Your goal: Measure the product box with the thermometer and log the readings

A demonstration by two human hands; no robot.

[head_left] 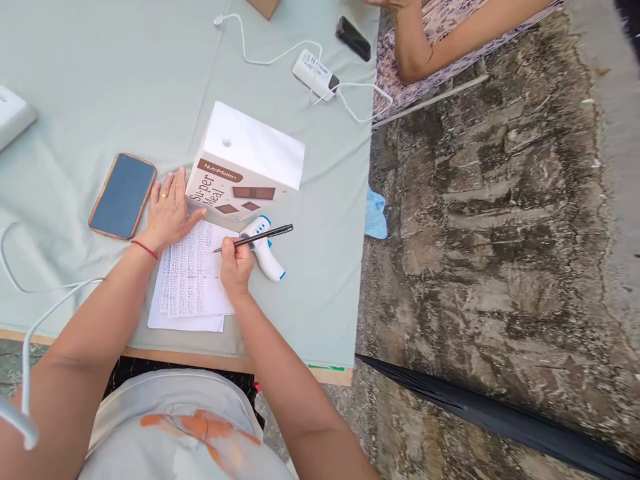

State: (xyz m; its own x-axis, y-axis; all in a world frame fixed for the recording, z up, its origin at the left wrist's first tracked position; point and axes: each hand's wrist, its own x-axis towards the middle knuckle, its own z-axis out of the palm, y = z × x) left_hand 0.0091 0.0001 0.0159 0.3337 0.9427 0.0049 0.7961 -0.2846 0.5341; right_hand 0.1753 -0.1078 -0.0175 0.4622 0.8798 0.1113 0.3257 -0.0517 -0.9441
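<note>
A black pen [270, 233] is gripped in my right hand [236, 268], its tip over the upper right part of a stack of handwritten sheets [193, 280]. My left hand [173, 210] lies flat with fingers stretched out at the top left of the sheets, between a phone [123, 195] and a white box [257, 143] printed "NutriMotion Super Meal". Just beyond my right hand lies a white and blue infrared thermometer [267, 257], partly behind the pen. The phone rests face up in a brown case.
Toward the back right lie a white device [315, 73] with a cable and a black phone [353, 39]. Another person's arm [425, 53] is at the far right edge. A white object [13, 117] sits at left. White cables [55, 288] cross near my left arm.
</note>
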